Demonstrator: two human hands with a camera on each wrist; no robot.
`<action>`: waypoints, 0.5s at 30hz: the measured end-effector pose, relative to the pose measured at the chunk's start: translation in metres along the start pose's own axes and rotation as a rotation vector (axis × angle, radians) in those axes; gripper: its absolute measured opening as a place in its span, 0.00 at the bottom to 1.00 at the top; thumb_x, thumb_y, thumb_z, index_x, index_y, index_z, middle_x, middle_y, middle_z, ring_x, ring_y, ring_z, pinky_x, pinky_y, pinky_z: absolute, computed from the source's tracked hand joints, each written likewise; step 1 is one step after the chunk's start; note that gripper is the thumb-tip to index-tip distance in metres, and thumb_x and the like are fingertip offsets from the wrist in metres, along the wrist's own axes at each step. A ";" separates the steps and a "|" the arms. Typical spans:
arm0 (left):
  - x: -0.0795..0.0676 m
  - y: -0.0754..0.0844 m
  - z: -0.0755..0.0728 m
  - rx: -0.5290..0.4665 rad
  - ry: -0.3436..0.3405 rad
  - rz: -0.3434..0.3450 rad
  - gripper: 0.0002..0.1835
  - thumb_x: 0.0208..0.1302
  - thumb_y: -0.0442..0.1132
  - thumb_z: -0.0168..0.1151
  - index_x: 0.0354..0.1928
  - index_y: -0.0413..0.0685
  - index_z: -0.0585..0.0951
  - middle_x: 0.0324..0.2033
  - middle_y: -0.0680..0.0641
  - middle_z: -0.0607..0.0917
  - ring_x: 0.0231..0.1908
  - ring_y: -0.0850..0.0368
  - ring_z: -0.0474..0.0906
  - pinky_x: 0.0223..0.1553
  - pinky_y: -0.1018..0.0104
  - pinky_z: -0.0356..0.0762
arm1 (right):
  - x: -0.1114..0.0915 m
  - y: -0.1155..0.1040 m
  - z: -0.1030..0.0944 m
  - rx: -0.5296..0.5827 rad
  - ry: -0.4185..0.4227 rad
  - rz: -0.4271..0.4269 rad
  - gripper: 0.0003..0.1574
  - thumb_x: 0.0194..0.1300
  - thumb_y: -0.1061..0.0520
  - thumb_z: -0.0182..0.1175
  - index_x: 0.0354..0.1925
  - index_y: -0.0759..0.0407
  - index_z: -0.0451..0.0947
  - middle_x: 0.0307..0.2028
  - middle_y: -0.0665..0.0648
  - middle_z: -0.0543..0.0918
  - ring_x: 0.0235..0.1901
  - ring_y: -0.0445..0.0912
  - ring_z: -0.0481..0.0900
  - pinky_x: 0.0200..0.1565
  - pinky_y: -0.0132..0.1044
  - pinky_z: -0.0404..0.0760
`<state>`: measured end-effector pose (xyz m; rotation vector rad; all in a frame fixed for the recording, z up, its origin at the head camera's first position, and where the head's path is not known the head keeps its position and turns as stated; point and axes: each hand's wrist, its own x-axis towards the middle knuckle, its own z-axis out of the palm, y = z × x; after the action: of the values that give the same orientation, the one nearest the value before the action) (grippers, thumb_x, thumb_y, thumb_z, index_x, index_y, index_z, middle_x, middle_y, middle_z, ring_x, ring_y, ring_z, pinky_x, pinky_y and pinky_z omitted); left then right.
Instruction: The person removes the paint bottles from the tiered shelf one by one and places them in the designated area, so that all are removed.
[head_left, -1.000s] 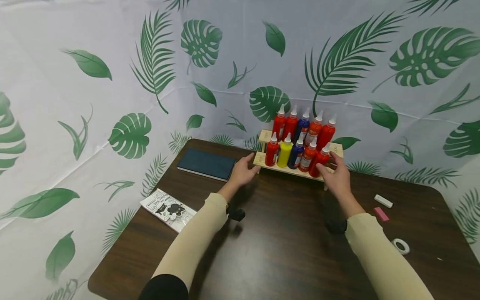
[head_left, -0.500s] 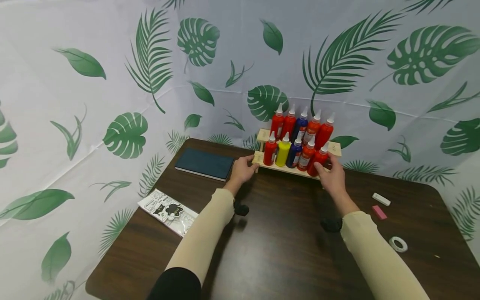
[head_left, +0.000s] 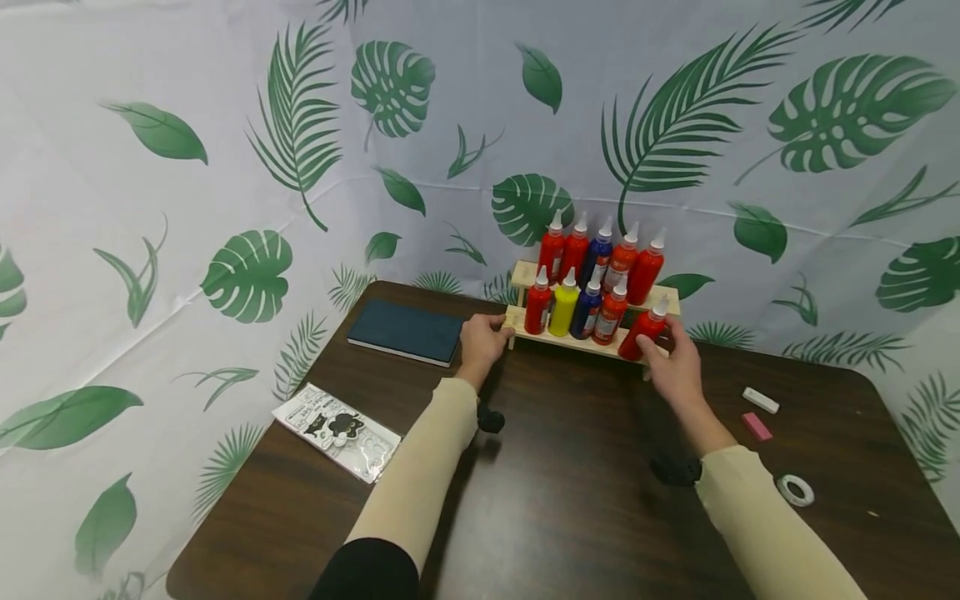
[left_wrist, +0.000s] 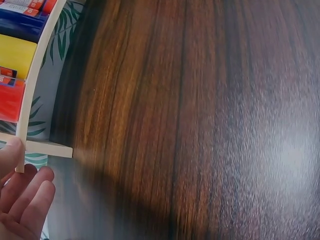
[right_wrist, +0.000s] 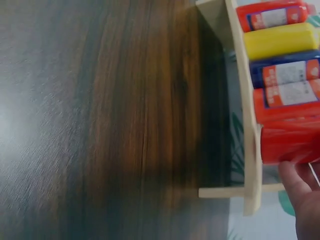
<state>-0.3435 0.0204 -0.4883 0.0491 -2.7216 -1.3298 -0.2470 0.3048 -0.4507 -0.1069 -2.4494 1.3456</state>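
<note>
A two-tier wooden rack (head_left: 561, 338) stands at the back of the table, bearing several white-capped squeeze bottles. My left hand (head_left: 482, 342) pinches the left end of its lower tier; in the left wrist view the thumb (left_wrist: 11, 154) lies over the board's edge with fingers beneath. At the lower tier's right end, my right hand (head_left: 677, 367) grips a red squeeze bottle (head_left: 641, 333), which tilts to the right, its base close over the board. Beside it on that tier are an orange-red bottle (head_left: 609, 318), a dark blue bottle (head_left: 586, 315), a yellow bottle (head_left: 563, 311) and another red bottle (head_left: 537, 308).
Several more bottles (head_left: 598, 257) fill the upper tier, close to the leaf-print cloth (head_left: 450, 100). A dark notebook (head_left: 405, 332) and a packaged sticker sheet (head_left: 341, 431) lie on the left. A white bar (head_left: 761, 400), pink eraser (head_left: 757, 427) and tape roll (head_left: 795, 490) lie right.
The red bottle at the lower tier's right end has tipped away from its neighbour, rightward, with my right hand on it. My left hand has stayed at the rack's left end.
</note>
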 end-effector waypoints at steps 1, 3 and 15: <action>0.000 0.000 0.000 -0.004 -0.005 -0.001 0.18 0.56 0.44 0.71 0.50 0.52 0.85 0.47 0.50 0.86 0.51 0.54 0.80 0.50 0.59 0.77 | -0.003 0.001 -0.004 -0.006 0.006 -0.009 0.35 0.69 0.52 0.56 0.69 0.63 0.59 0.60 0.71 0.70 0.59 0.65 0.70 0.59 0.60 0.67; 0.001 -0.001 0.001 -0.003 -0.012 -0.003 0.18 0.56 0.45 0.71 0.50 0.53 0.85 0.46 0.51 0.86 0.51 0.54 0.80 0.51 0.60 0.77 | -0.009 0.001 -0.014 -0.026 0.013 -0.015 0.36 0.69 0.51 0.57 0.69 0.64 0.58 0.60 0.71 0.71 0.58 0.65 0.70 0.59 0.60 0.67; 0.003 -0.002 -0.001 -0.005 -0.036 0.005 0.17 0.57 0.45 0.70 0.49 0.52 0.86 0.46 0.50 0.86 0.49 0.53 0.80 0.49 0.58 0.77 | -0.051 0.028 -0.052 -0.110 0.115 0.068 0.36 0.68 0.55 0.59 0.67 0.69 0.60 0.56 0.73 0.74 0.55 0.64 0.72 0.57 0.56 0.70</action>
<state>-0.3464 0.0179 -0.4894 0.0182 -2.7463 -1.3492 -0.1851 0.3505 -0.4617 -0.2892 -2.4418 1.1965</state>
